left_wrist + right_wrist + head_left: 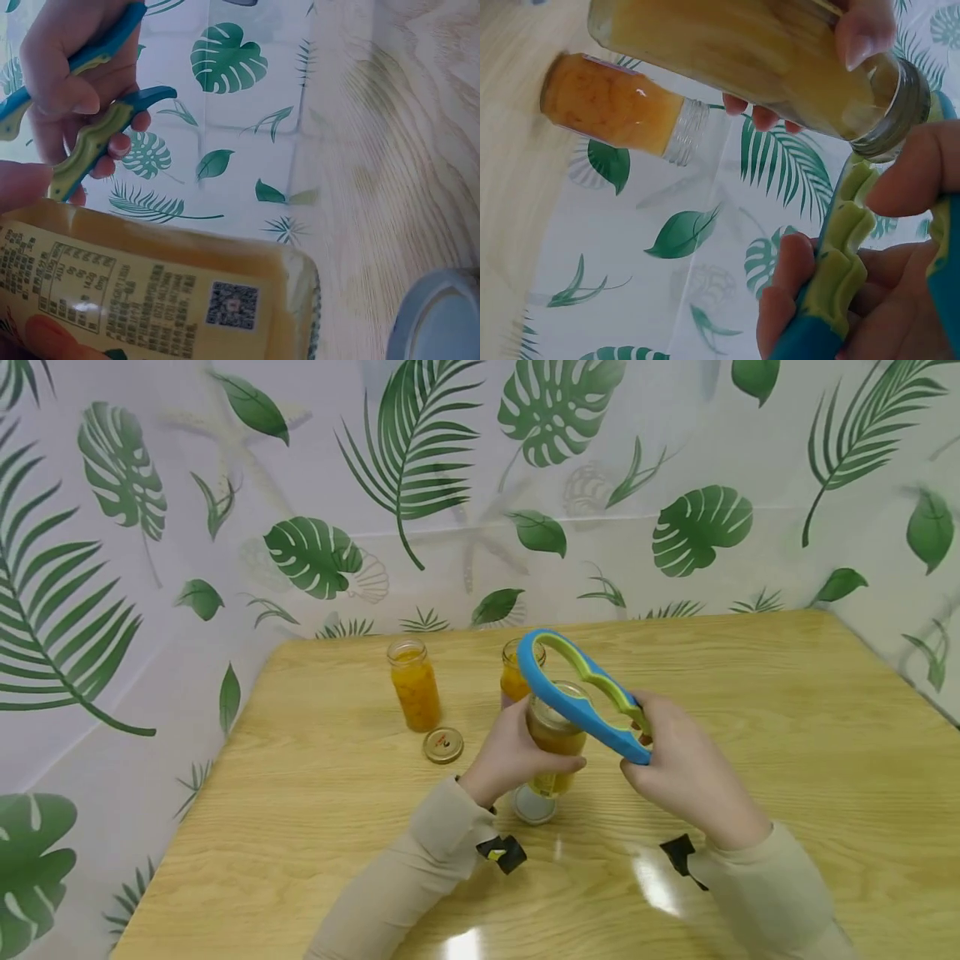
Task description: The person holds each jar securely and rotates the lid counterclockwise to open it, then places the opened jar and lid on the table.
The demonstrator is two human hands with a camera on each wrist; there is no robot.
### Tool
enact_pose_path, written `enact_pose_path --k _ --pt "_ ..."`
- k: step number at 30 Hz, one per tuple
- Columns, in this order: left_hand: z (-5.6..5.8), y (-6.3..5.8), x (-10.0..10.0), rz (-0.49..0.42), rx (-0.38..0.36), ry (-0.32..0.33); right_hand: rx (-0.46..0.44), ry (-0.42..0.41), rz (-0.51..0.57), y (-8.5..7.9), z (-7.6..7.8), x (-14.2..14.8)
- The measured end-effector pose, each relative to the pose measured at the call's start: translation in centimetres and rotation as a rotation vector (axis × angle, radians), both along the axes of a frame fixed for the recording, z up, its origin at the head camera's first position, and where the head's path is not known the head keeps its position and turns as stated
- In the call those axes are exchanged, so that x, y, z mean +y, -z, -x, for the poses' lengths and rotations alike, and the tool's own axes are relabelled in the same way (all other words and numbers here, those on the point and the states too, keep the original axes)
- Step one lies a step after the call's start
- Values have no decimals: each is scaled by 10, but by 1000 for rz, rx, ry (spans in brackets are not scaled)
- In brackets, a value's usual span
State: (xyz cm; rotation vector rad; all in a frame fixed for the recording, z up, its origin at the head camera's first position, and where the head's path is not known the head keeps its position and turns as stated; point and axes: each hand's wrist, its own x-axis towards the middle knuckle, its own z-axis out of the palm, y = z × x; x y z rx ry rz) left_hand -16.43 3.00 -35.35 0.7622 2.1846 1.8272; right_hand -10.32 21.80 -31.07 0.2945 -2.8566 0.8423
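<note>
My left hand [513, 756] grips a glass jar [558, 741] of yellowish contents, tilted above the table. A printed label with a QR code [232, 305] faces the left wrist camera. My right hand [686, 768] holds a blue and green jar opener [596, 727] by its handles. In the head view its loop overlaps the top of the jar; in the right wrist view its ridged green inner edge [840, 255] is close beside the jar's neck [892, 112]. Whether it touches the neck I cannot tell. Beneath the jar, a pale round lid [534, 808] lies on the table.
An uncovered jar of orange pieces [417, 693] stands at the back left, with a gold lid [443, 745] in front of it. Another uncovered orange jar [615, 105] stands behind the held one. A leaf-patterned sheet [450, 585] borders the wooden table [315, 810].
</note>
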Motion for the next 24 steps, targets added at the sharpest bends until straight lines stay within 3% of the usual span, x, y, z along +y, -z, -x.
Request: enact_pose_path --k 11,24 --pt "-5 10 -8 -127 52 -54 79 -97 -237 -17 12 -15" --pt "-6 14 -10 -132 26 -137 89 -143 -353 -27 15 -29"
